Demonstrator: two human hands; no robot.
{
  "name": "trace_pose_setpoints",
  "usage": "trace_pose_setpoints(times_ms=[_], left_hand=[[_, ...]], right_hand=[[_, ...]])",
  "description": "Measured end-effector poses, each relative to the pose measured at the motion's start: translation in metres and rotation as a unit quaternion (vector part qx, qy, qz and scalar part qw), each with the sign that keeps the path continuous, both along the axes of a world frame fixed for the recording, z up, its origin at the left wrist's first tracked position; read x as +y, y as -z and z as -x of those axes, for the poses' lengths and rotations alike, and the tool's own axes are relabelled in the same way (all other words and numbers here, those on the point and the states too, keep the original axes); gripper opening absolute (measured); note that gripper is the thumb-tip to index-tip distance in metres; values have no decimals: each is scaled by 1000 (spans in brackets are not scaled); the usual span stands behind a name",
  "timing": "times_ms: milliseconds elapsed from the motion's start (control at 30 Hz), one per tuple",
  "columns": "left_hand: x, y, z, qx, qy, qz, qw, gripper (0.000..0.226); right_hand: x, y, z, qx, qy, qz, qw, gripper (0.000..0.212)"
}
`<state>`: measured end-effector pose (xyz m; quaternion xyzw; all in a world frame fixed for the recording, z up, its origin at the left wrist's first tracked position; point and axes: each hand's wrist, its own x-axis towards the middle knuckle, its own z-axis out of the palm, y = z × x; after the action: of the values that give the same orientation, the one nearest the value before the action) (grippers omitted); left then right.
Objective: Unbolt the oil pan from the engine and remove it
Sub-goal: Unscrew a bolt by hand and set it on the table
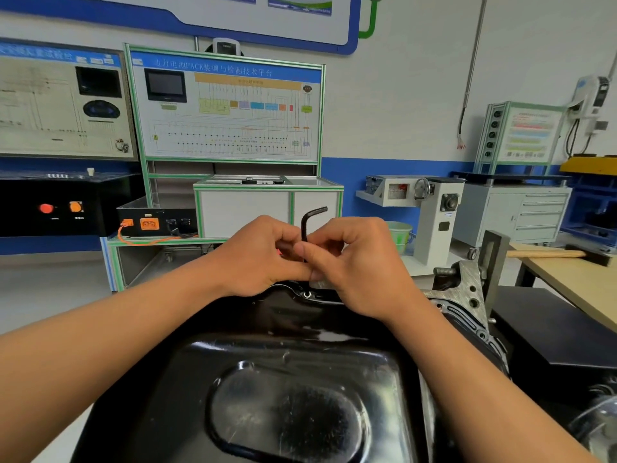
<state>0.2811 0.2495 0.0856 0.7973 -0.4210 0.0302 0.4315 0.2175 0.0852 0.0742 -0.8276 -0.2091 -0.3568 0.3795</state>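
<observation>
The glossy black oil pan (290, 389) fills the lower middle of the head view, bottom side up on the engine (467, 295). At its far rim a bolt hole (307, 294) shows in the flange. Just above that rim both hands meet around a black L-shaped hex key (309, 222), which stands upright with its short arm pointing right. My left hand (257, 255) pinches the key's lower shaft from the left. My right hand (357, 262) grips it from the right, the thumb across the shaft. The key's tip is hidden behind my fingers.
Grey engine block face with holes and a stud (444, 271) sits right of the pan. A wooden workbench (567, 279) stands at right. Behind are a green-framed training board (227, 108), a white cabinet (267, 208), a black box with orange plugs (153, 223) and a green bucket (399, 233).
</observation>
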Motion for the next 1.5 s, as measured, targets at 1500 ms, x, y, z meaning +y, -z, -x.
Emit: trace_pose_setpoints(times_ms=[1500], left_hand=[[0, -1, 0, -15, -11, -22, 1000, 32]], right_hand=[[-1, 0, 0, 30, -13, -21, 999, 12]])
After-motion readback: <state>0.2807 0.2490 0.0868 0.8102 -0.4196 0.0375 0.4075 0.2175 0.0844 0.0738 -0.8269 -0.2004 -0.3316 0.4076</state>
